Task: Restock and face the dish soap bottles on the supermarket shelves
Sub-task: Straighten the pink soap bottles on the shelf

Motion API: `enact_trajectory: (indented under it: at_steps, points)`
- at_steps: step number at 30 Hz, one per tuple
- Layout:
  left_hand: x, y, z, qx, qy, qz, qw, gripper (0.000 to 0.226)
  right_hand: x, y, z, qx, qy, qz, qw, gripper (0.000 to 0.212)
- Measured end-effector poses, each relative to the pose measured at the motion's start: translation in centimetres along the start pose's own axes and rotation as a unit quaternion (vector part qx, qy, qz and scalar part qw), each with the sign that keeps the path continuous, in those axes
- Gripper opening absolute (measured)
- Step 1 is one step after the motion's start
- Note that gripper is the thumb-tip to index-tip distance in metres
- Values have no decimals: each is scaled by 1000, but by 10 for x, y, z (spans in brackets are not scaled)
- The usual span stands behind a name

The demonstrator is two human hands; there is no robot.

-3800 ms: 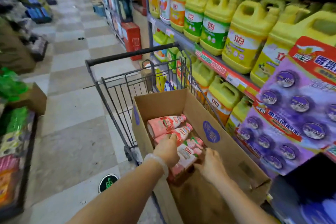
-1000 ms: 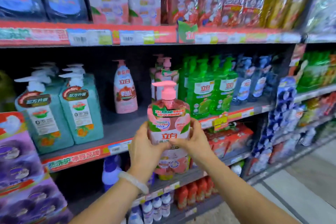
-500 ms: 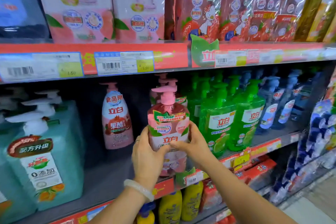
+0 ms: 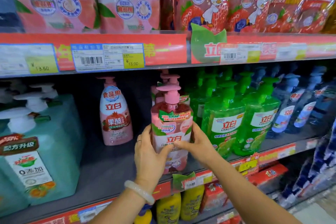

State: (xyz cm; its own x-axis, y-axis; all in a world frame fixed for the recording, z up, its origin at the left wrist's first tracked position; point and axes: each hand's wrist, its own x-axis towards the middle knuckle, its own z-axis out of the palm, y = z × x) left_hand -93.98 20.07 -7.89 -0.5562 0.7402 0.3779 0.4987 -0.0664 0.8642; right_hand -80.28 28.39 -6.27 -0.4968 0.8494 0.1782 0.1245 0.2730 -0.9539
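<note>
1. The left hand (image 4: 148,152) grips the left side of a pink pump bottle (image 4: 171,132) of dish soap, fingers curled round its label and the thumb across the front.
2. The right hand (image 4: 197,143) holds the same bottle from the right, its thumb lying across the lower label and almost meeting the left thumb.
3. The bottle stands upright at the front edge of the middle shelf (image 4: 112,167), label facing outward; whether its base rests fully on the shelf cannot be told, since the hands cover part of it.
4. More pink pump bottles (image 4: 164,80) stand in a row directly behind the held one.
5. Just to its right stand green pump bottles (image 4: 225,120), and beyond them blue bottles (image 4: 289,114).
6. To its left, apart from it with bare shelf between, stands a single pink bottle with a pomegranate label (image 4: 115,114).
7. Further left are large teal pump jugs (image 4: 38,143).
8. A pale bangle (image 4: 139,192) circles the left wrist, and a ring (image 4: 139,141) shows on a left finger.
9. The upper shelf carries pink boxed packs (image 4: 91,0) and red strawberry-print refill bags (image 4: 236,0), with price tags (image 4: 107,56) along its red edge strip.
10. Yellow bottles (image 4: 180,203) stand on the shelf below.
</note>
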Motion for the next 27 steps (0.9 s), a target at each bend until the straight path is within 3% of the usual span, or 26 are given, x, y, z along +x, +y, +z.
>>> enact_trajectory:
  at_steps: [5, 8, 13, 17, 27]
  points:
    - [0, -11, -5, -10, -89, -46, 995, 83, -9, 11, 8, -37, 47, 77, 995, 60]
    - [-6, -12, -3, -44, -102, -68, 992, 84, -14, 28, 16, -61, 41, 117, 990, 88]
    - [-10, -2, 7, -44, -98, -46, 993, 79, -15, 37, 9, -84, 62, 128, 986, 55]
    - [-14, 4, 19, -48, -85, -42, 994, 81, -18, 34, 5, -101, 80, 141, 982, 42]
    - [-16, 13, 26, -33, -88, -62, 994, 80, -21, 31, 1, -126, 95, 154, 975, 43]
